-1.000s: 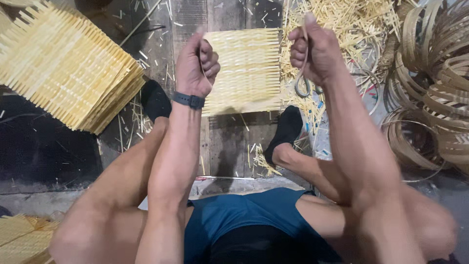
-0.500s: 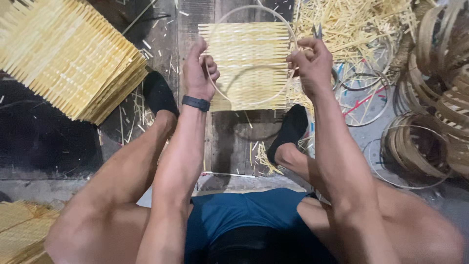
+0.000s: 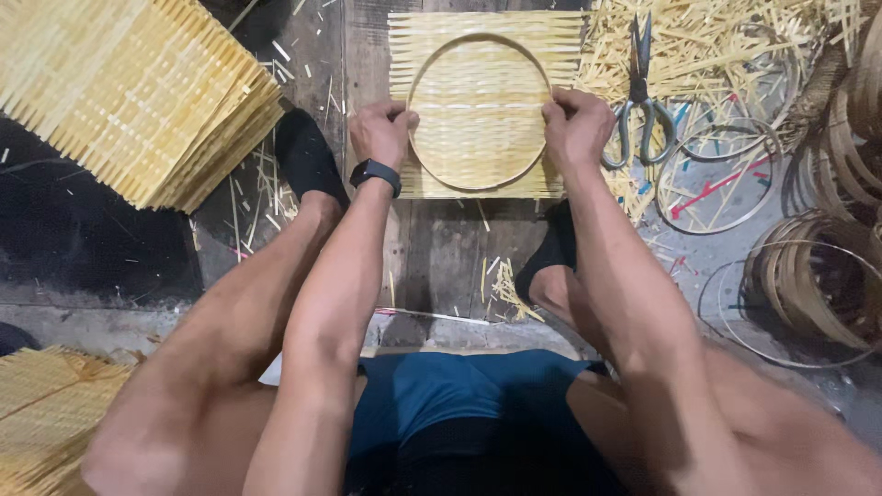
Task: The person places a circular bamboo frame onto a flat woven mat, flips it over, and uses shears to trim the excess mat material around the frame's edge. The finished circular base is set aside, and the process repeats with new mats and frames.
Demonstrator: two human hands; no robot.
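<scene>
Fingers [image 3: 390, 118] curled, both hands gripping hoop [image 3: 478, 184], on woven mat [image 3: 487, 28]

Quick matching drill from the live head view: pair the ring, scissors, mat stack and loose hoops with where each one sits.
Things:
1. thin ring
2. scissors
3. stack of woven mats
4. coiled hoops

Places:
A. far left on the floor
B. on the woven mat, gripped by left hand and right hand
C. lower right, by the right leg
D. on the pile of strip scraps, right of the right hand

Pairs: 1-B, 2-D, 3-A, 4-C
</scene>
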